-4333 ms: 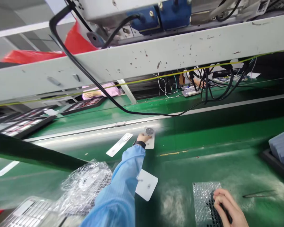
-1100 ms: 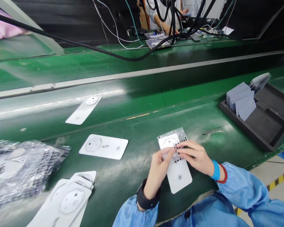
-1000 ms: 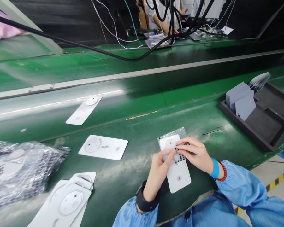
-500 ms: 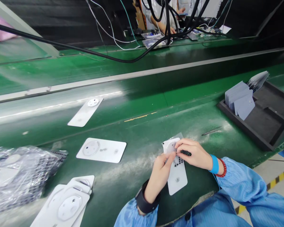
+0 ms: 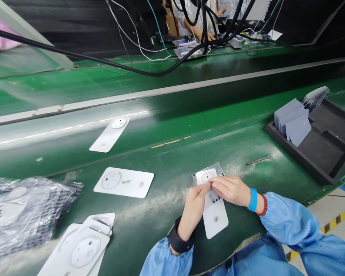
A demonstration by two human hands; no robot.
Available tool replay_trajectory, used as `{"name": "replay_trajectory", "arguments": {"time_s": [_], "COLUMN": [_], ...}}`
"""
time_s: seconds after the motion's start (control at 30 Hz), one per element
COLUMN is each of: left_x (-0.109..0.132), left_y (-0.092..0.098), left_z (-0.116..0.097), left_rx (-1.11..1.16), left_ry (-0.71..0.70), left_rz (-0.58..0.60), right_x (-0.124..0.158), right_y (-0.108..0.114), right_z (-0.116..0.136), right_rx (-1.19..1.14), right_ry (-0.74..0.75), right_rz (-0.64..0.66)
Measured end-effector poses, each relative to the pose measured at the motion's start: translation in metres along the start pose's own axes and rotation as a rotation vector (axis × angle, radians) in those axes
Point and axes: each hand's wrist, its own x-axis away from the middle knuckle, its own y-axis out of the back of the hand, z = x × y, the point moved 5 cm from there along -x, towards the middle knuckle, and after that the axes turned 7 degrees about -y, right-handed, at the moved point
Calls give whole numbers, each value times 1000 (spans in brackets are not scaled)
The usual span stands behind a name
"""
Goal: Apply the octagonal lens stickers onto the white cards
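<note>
Here, left hand (image 5: 192, 216) and right hand (image 5: 230, 190) hold a card (image 5: 215, 220) (white).

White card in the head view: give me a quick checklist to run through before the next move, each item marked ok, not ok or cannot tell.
1. Card lying flat on the green belt: ok.
2. Clear dotted film on top of the card's upper end: ok.
3. Left hand touching the film: ok.
4. Right hand resting on the film: ok.
5. Film lying smooth under the fingers: cannot tell, they hide it.
6. Tweezers apart from both hands: ok.
</note>
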Motion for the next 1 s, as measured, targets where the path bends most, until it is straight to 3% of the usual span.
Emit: {"name": "replay_trajectory", "arguments": {"time_s": [0.1,0.17,0.3,0.37,0.43,0.5,0.63,0.87,1.0], "left_x": [2,8,37,54,63,65,64,72,75], "left_y": [13,33,79,86,77,60,35,23,20], "left_z": [-1,-1,-7,-12,-16,-24,-46,-62,-64], "left_rx": [-17,-55,-184,-155,-57,-2,-104,-62,-76], "left_ry": [10,13,-107,-154,-138,-105,-145,-219,-244], "left_rz": [12,-35,-406,-563,-583,-500,-368,-258,-254], "right_x": [1,4,4,-3,-15,-30,-50,-47,-45], "right_y": [1,4,16,27,41,52,63,66,69], "right_z": [-9,-17,-21,-14,2,24,53,53,54], "right_rx": [-28,-50,-121,-204,-309,-387,-396,-309,-288], "right_ry": [-64,-107,-188,-246,-264,-204,-85,-88,-77], "right_rz": [22,28,-9,-62,-111,-137,-162,-160,-205]}}
